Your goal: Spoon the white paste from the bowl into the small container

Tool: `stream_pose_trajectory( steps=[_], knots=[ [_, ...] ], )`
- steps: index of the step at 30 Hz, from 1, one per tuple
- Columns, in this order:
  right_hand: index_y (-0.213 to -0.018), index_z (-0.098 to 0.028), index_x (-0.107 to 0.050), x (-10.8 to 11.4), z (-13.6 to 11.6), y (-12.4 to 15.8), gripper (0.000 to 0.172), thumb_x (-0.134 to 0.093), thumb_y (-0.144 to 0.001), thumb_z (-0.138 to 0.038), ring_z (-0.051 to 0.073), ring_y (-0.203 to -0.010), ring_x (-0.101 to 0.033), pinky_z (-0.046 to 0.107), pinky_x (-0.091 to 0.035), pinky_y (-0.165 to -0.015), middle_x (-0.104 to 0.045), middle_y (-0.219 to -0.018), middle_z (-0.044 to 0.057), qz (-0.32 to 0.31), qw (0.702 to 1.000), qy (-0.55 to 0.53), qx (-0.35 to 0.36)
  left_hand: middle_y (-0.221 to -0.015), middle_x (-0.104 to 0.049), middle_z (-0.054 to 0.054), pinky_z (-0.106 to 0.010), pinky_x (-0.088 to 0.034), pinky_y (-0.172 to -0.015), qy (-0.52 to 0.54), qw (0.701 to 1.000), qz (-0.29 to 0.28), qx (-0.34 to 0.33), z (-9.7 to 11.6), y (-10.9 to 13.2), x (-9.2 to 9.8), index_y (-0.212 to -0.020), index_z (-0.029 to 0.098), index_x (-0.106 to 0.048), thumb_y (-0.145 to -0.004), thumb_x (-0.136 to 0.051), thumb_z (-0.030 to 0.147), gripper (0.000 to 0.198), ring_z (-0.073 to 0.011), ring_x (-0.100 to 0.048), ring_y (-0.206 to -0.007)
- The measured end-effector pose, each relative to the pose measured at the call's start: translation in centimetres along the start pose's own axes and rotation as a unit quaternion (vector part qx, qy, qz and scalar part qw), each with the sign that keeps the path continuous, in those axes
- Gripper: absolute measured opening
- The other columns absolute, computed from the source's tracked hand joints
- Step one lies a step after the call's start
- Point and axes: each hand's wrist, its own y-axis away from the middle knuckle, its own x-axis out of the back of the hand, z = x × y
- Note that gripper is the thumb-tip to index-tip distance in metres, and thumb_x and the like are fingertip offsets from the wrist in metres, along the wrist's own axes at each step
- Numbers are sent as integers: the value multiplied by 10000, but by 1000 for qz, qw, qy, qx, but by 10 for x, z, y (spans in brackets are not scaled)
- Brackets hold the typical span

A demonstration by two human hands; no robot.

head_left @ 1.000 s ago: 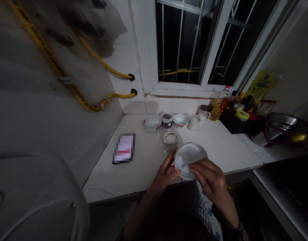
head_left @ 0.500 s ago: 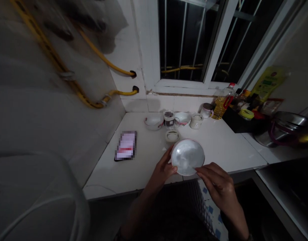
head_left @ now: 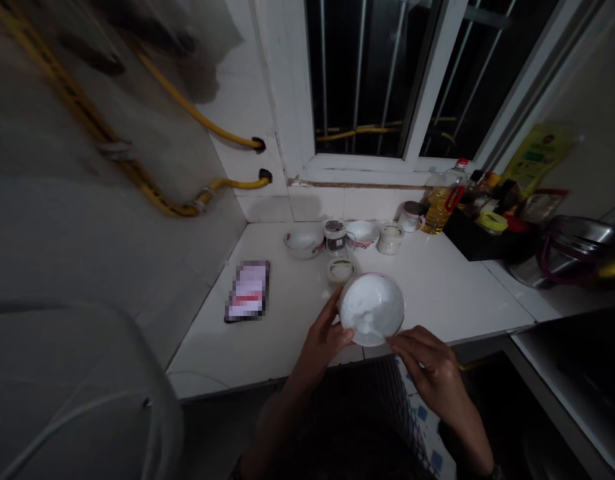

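In the head view my left hand (head_left: 328, 337) grips the left side of a white bowl (head_left: 390, 295), its thumb at the near rim. The bowl is tilted so that its inside faces me, above the counter's front edge. My right hand (head_left: 432, 363) pinches the end of a small pale spoon (head_left: 371, 328) at the bowl's lower right rim. The spoon reaches into the bowl, where whitish matter shows; dim light blurs its detail. Just behind the bowl stands a lidded jar (head_left: 341, 269).
Along the back of the white counter (head_left: 287, 333) are two flowered bowls (head_left: 303, 241), a dark-filled jar (head_left: 334, 237), a white jar (head_left: 390, 239) and a lidded mug (head_left: 412, 217). An oil bottle (head_left: 440, 203) and metal pot (head_left: 577, 250) stand right; a phone (head_left: 247, 291) lies left.
My right hand has shifted slightly at the rim, and the spoon inside the bowl shows more plainly. The bowl is tipped a little differently. The whole view has moved slightly.
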Motion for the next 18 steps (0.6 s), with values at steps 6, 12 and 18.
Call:
stream_pose_trajectory(
  steps=[6,12,18],
  knots=[
    [-1141,-230,-696,-9,4,-5,277,-560,-932,-108,163,-856,-681,288,-591,-722,-726,-945,57,10,1000,-3,20,-1464,-507,-117,-361,-601,-796,-17,999,-14,38,9,2,-6,-1495,286,-396,-684,-813,481,933,-305,-637,-1097],
    [-1101,-214,-700,2,14,-9,239,-548,-943,-118,169,-781,-668,304,-579,-676,-723,-885,62,-1,996,87,34,-1483,-467,-123,-337,-609,-762,-10,998,10,55,14,3,-8,-1495,270,-395,-673,-823,454,945,-255,-660,-1009],
    [-1219,-210,-654,19,33,-27,344,-529,-930,-71,183,-765,-657,346,-533,-690,-732,-907,77,62,971,186,140,-1458,-473,-111,-325,-610,-760,-9,997,13,76,13,4,-11,-1485,285,-406,-671,-817,406,920,-243,-681,-982]
  ],
)
